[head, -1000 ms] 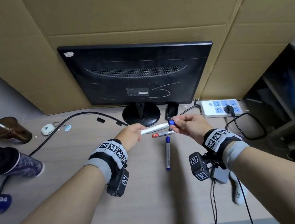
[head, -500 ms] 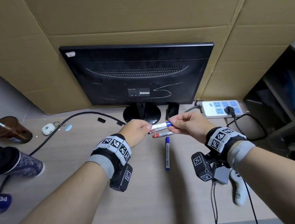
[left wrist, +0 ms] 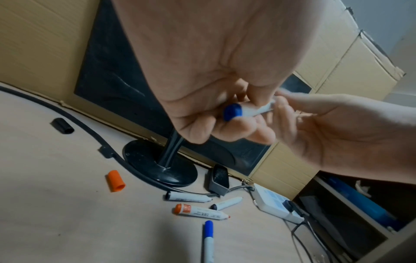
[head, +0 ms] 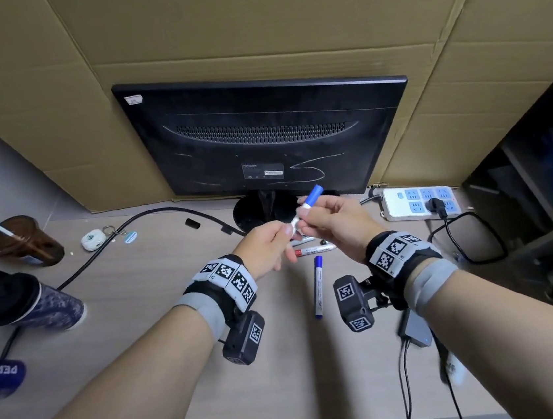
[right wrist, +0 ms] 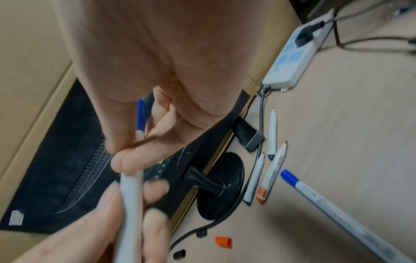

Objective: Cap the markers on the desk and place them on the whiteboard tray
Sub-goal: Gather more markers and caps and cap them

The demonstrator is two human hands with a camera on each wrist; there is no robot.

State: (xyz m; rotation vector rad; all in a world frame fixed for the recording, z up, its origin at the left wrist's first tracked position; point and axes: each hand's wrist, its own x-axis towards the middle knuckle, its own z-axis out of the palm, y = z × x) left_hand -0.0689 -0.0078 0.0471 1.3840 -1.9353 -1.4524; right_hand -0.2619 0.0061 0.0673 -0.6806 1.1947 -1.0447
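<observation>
Both hands hold one white marker (head: 295, 221) above the desk, tilted with its blue cap (head: 313, 194) up and to the right. My left hand (head: 286, 234) grips the barrel (right wrist: 131, 195); its blue rear end (left wrist: 233, 109) shows by the curled fingers. My right hand (head: 303, 211) pinches the marker just below the cap (right wrist: 141, 115). On the desk lie an uncapped red marker (head: 314, 249), a capped blue marker (head: 319, 287) and two uncapped black markers (left wrist: 189, 197), (left wrist: 226, 202). Loose orange cap (left wrist: 116, 180) and black cap (head: 192, 223) lie left of them. No whiteboard tray is in view.
A black monitor (head: 263, 135) on a round stand (left wrist: 144, 160) stands behind the hands, before cardboard walls. A white power strip (head: 419, 206) with cables lies right, an eraser (left wrist: 218, 179) by the stand, a thick cable (head: 151, 215) and cups (head: 24, 243) left, dark shelves (head: 540, 179) right.
The marker has swung from lying level between my hands to pointing cap-up and to the right. Both hands have risen a little and closed in on each other.
</observation>
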